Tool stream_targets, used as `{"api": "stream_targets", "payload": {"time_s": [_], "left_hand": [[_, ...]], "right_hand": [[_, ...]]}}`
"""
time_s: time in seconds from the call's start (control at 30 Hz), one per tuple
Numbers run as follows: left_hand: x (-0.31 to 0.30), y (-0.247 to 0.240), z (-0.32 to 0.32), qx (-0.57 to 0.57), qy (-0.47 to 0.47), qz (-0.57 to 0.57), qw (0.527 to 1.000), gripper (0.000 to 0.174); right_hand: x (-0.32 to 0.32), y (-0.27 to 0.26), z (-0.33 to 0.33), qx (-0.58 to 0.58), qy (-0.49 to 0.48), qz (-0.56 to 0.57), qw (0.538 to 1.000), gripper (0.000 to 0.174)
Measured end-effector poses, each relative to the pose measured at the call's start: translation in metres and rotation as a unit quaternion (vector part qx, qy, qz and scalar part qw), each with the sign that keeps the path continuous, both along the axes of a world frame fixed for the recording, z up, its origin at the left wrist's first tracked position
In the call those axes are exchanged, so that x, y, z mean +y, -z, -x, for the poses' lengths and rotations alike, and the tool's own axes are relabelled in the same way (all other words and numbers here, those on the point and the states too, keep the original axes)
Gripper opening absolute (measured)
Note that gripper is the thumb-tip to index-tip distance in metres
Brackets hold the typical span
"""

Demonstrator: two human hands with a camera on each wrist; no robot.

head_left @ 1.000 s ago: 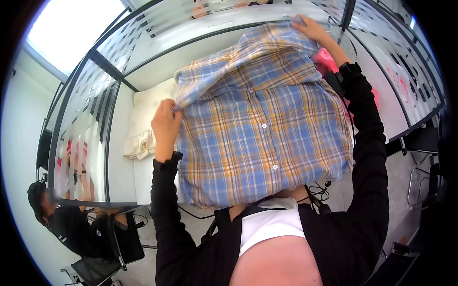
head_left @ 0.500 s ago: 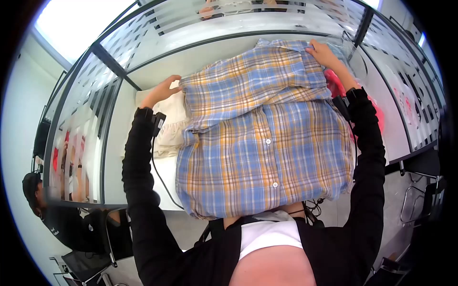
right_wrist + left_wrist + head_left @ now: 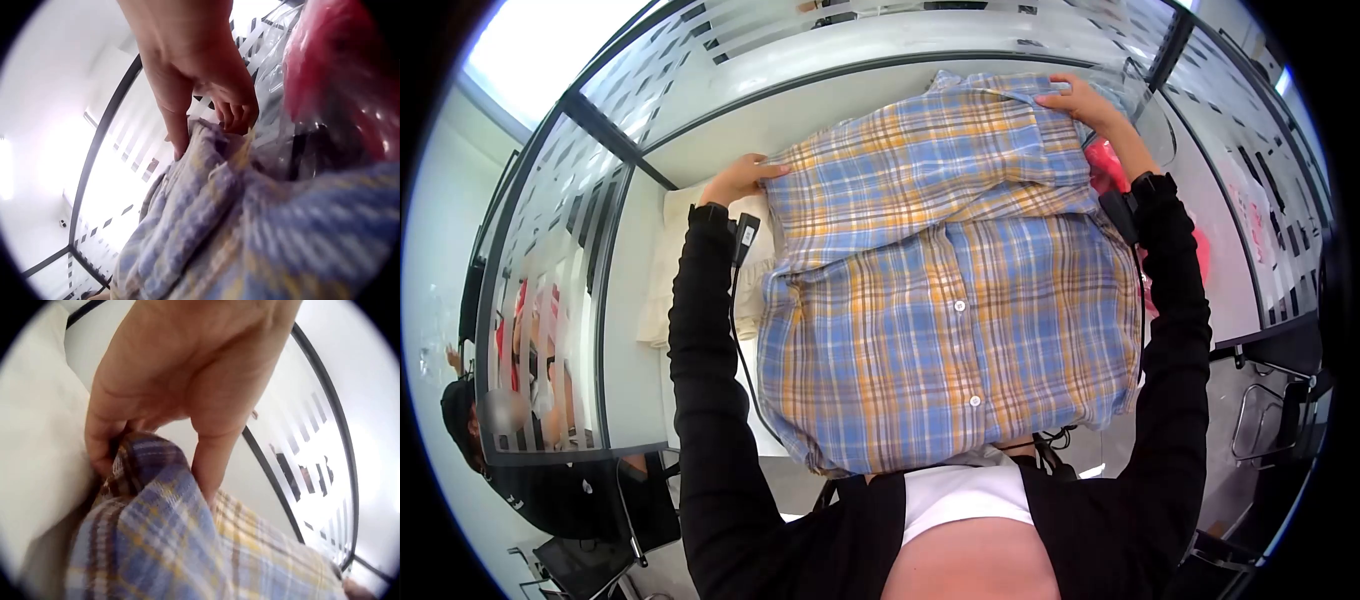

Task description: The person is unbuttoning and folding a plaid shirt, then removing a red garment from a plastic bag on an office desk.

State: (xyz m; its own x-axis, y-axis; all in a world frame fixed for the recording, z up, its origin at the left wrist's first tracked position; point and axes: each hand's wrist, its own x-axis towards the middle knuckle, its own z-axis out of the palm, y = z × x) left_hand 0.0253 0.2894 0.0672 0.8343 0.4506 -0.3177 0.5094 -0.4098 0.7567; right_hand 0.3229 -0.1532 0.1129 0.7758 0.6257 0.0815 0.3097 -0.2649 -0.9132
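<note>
A blue, yellow and white plaid shirt (image 3: 880, 340) lies spread on the table, white buttons down its front, its far part folded over toward me. At the fold's far left corner my left hand (image 3: 736, 180) grips the cloth. The left wrist view shows thumb and fingers on either side of the bunched plaid fabric (image 3: 169, 512). My right hand (image 3: 1088, 105) holds the far right corner, its thumb on top of the cloth. In the right wrist view, thick layers of the shirt (image 3: 194, 187) rise between thumb and fingers, the fingertips partly hidden behind them.
Cream folded cloth (image 3: 670, 240) lies left of the shirt. Pink items in clear plastic (image 3: 1108, 168) sit by my right forearm. Glass partitions with dark frames (image 3: 610, 130) enclose the table's sides and back. A cable runs from each wrist. Another person (image 3: 550, 500) sits at the left.
The far part of the shirt came down from being lifted and now lies flatter. My left hand moved from the shirt's left side up to the far left corner and took hold there.
</note>
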Motion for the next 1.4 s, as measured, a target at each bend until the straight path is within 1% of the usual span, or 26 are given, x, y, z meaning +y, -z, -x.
{"api": "stream_targets", "payload": {"time_s": [0.03, 0.13, 0.17, 0.23, 0.27, 0.3, 0.33, 0.37, 0.47, 0.5, 0.53, 0.57, 0.6, 0.67, 0.73, 0.8, 0.87, 0.93, 1.0, 1.03, 1.07, 1.13, 1.17, 1.3, 1.33, 1.4], "left_hand": [[-0.002, -0.005, 0.0, 0.012, 0.01, 0.069, 0.997, 0.059], [0.007, -0.007, -0.007, 0.012, 0.026, 0.11, 0.994, 0.058], [0.018, -0.01, -0.012, -0.009, 0.035, 0.063, 0.997, 0.053], [0.044, -0.022, -0.021, -0.049, 0.055, -0.03, 0.997, 0.043], [0.037, -0.033, -0.018, -0.071, 0.066, -0.079, 0.992, 0.039], [0.03, -0.048, -0.013, -0.123, 0.039, -0.113, 0.985, 0.037], [0.011, -0.078, -0.005, -0.179, 0.009, -0.144, 0.973, 0.035], [0.005, -0.099, -0.001, -0.224, -0.008, -0.145, 0.964, 0.034], [0.027, -0.138, 0.007, -0.374, -0.04, -0.182, 0.909, 0.034], [0.016, -0.15, 0.016, -0.406, -0.04, -0.212, 0.888, 0.034], [0.003, -0.163, 0.028, -0.437, -0.04, -0.242, 0.866, 0.033], [-0.002, -0.169, 0.039, -0.435, -0.068, -0.279, 0.853, 0.032], [-0.025, -0.171, 0.056, -0.475, -0.034, -0.265, 0.839, 0.034], [-0.04, -0.169, 0.092, -0.416, -0.033, -0.34, 0.843, 0.038], [-0.065, -0.144, 0.135, -0.398, -0.018, -0.369, 0.84, 0.041], [-0.118, -0.119, 0.178, -0.391, 0.113, -0.411, 0.816, 0.036], [-0.134, -0.071, 0.212, -0.301, 0.186, -0.406, 0.843, 0.033], [-0.172, -0.041, 0.231, -0.229, 0.236, -0.424, 0.844, 0.029], [-0.193, -0.016, 0.239, -0.184, 0.257, -0.396, 0.862, 0.028], [-0.198, -0.004, 0.243, -0.162, 0.245, -0.365, 0.884, 0.029], [-0.203, 0.002, 0.248, -0.148, 0.234, -0.346, 0.896, 0.033], [-0.209, 0.005, 0.254, -0.112, 0.189, -0.253, 0.942, 0.04], [-0.212, 0.003, 0.254, -0.125, 0.178, -0.269, 0.938, 0.043], [-0.226, 0.005, 0.251, -0.146, 0.119, -0.318, 0.929, 0.053], [-0.229, 0.007, 0.247, -0.146, 0.1, -0.328, 0.928, 0.055], [-0.241, 0.008, 0.238, -0.154, 0.048, -0.247, 0.956, 0.052]], "right_hand": [[-0.001, -0.005, 0.003, 0.03, -0.033, 0.014, 0.999, 0.044], [0.005, -0.007, -0.031, -0.084, -0.094, 0.123, 0.984, 0.041], [0.005, -0.025, -0.009, -0.171, -0.075, 0.135, 0.973, 0.035], [0.01, -0.045, -0.006, -0.256, -0.042, 0.213, 0.942, 0.034], [0.011, -0.056, -0.002, -0.299, -0.023, 0.249, 0.921, 0.034], [0.01, -0.066, 0.005, -0.316, -0.002, 0.229, 0.921, 0.033], [0.01, -0.077, 0.008, -0.336, 0.016, 0.211, 0.918, 0.032], [0.013, -0.065, -0.05, -0.522, 0.105, 0.162, 0.831, 0.026], [0.024, -0.124, -0.035, -0.516, 0.155, -0.037, 0.841, 0.028], [0.017, -0.145, -0.005, -0.545, 0.148, -0.039, 0.824, 0.028], [0.009, -0.154, 0.02, -0.554, 0.144, -0.084, 0.816, 0.027], [-0.003, -0.163, 0.05, -0.551, 0.113, -0.1, 0.821, 0.027], [-0.013, -0.164, 0.073, -0.546, 0.082, -0.116, 0.825, 0.027], [-0.049, -0.145, 0.076, -0.654, 0.089, -0.078, 0.747, 0.027], [-0.085, -0.122, 0.123, -0.601, 0.018, 0.049, 0.798, 0.021], [-0.101, -0.094, 0.122, -0.672, -0.074, 0.006, 0.736, 0.028], [-0.124, -0.052, 0.162, -0.71, -0.148, 0.063, 0.686, 0.029], [-0.142, -0.01, 0.195, -0.641, -0.204, 0.153, 0.724, 0.026], [-0.142, 0.017, 0.219, -0.618, -0.239, 0.204, 0.721, 0.026], [-0.143, 0.026, 0.227, -0.605, -0.257, 0.228, 0.718, 0.026], [-0.146, 0.034, 0.229, -0.588, -0.24, 0.247, 0.732, 0.027], [-0.151, 0.046, 0.23, -0.556, -0.201, 0.281, 0.756, 0.029], [-0.152, 0.049, 0.23, -0.536, -0.188, 0.302, 0.766, 0.034], [-0.15, 0.041, 0.244, -0.437, -0.166, 0.262, 0.844, 0.043], [-0.147, 0.041, 0.247, -0.44, -0.16, 0.231, 0.853, 0.043], [-0.139, 0.038, 0.256, -0.443, -0.144, 0.172, 0.868, 0.042]]}}
